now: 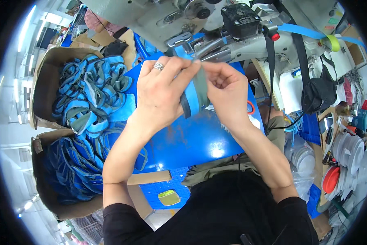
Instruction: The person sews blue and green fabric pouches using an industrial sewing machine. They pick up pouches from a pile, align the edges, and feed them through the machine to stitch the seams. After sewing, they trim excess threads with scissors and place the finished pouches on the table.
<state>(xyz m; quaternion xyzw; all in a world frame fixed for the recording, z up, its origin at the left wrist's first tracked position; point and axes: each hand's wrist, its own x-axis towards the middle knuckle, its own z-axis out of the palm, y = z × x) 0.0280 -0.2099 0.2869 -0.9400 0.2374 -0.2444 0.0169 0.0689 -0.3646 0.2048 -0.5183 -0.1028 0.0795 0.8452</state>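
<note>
Both my hands meet at the front of a sewing machine (210,49), close to its needle area. A blue and grey fabric piece (194,96) hangs between them over the blue work surface (179,139). My left hand (163,90), with a ring on one finger, is closed on the fabric's left side. My right hand (226,87) has its fingers curled and pinches the fabric's upper right edge. Fingertips of both hands nearly touch there; the exact grip is partly hidden. A blue binding tape (299,30) runs in from the right through a yellow-green ring (330,43).
Left of the work surface, one cardboard box (40,90) holds blue and grey fabric pieces (93,92), and another box (40,179) holds blue strips (75,167). Red-handled scissors (251,108) lie right of my right hand. A black pouch (320,94) hangs at right near white reels (348,151).
</note>
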